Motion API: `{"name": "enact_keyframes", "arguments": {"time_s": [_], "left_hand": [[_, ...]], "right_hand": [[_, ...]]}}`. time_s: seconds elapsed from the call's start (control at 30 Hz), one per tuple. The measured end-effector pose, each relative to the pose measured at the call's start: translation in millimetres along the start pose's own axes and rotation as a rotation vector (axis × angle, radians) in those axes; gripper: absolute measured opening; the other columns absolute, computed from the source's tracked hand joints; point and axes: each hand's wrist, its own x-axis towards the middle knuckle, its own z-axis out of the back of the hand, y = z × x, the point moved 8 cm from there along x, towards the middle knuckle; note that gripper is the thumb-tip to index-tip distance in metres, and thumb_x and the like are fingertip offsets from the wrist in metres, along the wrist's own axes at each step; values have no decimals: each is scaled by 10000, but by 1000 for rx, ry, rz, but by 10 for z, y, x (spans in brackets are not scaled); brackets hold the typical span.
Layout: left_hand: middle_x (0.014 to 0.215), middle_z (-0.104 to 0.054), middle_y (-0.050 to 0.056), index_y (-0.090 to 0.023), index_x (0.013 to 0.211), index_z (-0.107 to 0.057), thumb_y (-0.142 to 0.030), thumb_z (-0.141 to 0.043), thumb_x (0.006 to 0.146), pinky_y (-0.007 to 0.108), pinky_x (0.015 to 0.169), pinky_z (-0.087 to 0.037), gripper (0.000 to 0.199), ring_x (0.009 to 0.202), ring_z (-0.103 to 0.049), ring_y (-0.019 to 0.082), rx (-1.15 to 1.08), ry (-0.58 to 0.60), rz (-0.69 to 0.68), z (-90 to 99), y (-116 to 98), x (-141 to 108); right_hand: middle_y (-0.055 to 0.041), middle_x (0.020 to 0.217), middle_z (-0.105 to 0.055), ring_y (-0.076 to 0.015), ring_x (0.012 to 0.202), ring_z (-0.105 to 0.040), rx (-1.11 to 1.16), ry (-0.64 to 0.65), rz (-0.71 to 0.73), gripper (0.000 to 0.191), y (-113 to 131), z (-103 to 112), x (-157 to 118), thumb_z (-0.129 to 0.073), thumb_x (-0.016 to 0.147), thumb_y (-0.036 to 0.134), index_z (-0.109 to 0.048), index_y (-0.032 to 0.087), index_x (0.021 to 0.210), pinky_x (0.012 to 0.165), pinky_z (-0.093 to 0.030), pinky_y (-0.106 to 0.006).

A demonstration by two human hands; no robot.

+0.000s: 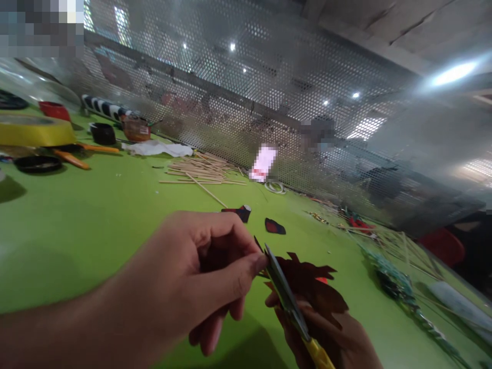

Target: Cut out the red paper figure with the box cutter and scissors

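My left hand (207, 266) is in the lower middle, its thumb and forefinger pinched on the edge of a dark brown cut-out sheet (307, 279) with jagged edges. Scissors (286, 292) with a yellow handle point up and away, their blade tips right beside my left thumb tip. My right hand (346, 333), partly hidden under the sheet, is closed around the scissors at the lower right. Just beyond the fingertips, a small dark red and black scrap (275, 226) lies on the green table (126, 220). A similar rolled piece (240, 211) is behind my left hand.
Thin wooden sticks (203, 169) lie piled near a perforated metal screen (230, 97). Yellow tape (36, 130), small jars (136, 128) and orange-handled tools (71, 159) are at the left. A glittery green strand (400, 287) runs along the right, near more sticks.
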Motion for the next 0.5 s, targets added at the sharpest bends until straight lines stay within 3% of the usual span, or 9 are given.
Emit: {"name": "enact_keyframes", "arguments": {"time_s": [0.1,0.23,0.33,0.5], "left_hand": [[560,-609,-62,-214,800,-673,-406,-716,917,61,343,-347,228,353,-490,36,-6,-3,7,-7,1,-28],[543,-587,-67,-213,815,-661,-350,-691,913,79,330,-349,171,334,-450,37,-43,9,22,-24,-10,-31],[533,-569,-65,-214,812,-646,-412,-709,897,103,323,-348,225,330,-429,45,-48,1,61,-38,6,-20],[481,-508,-62,-214,826,-687,-534,-792,780,167,301,-341,340,333,-460,98,11,-168,59,49,-5,-9]], "right_hand": [[-62,801,-713,-244,783,-716,19,1,15,629,89,22,52,-720,771,819,-810,249,1021,630,-600,-271],[-79,900,-742,-242,795,-709,-5,51,13,630,109,13,72,-663,846,795,-790,233,1099,658,-613,-294],[-45,758,-675,-208,698,-666,14,27,33,539,100,-15,74,-595,915,745,-785,241,932,609,-590,-267],[-8,643,-548,-184,614,-598,17,-95,-51,586,54,-29,19,-508,952,760,-690,252,722,636,-590,-280]]}}
